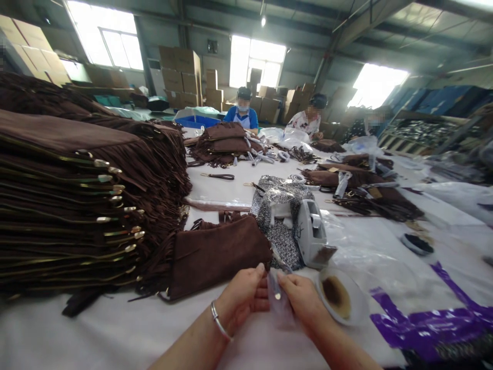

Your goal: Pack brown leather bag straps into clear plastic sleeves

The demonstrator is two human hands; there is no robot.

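Low in the middle, my right hand [300,294] pinches a small clear plastic sleeve [280,308] between thumb and fingers. A tiny shiny gold-coloured spot shows through the plastic. Just left of it is my left hand [248,295], palm facing the sleeve, its fingers loosely bent and its thumb raised apart from them. Their tips reach the edge of the plastic; whether they touch it I cannot tell. Beyond the left thumb lies a brown fringed bag [221,257], flat on the white-covered table [215,334]. Its right corner is close to the thumb.
A tall stack of brown fringed bags [69,195] fills the left. A tape dispenser [313,234] stands on a black-and-white patterned piece [283,241]. Right are a tape roll [342,295], purple plastic [427,326] and a black dish [417,244]. Several people work across the table.
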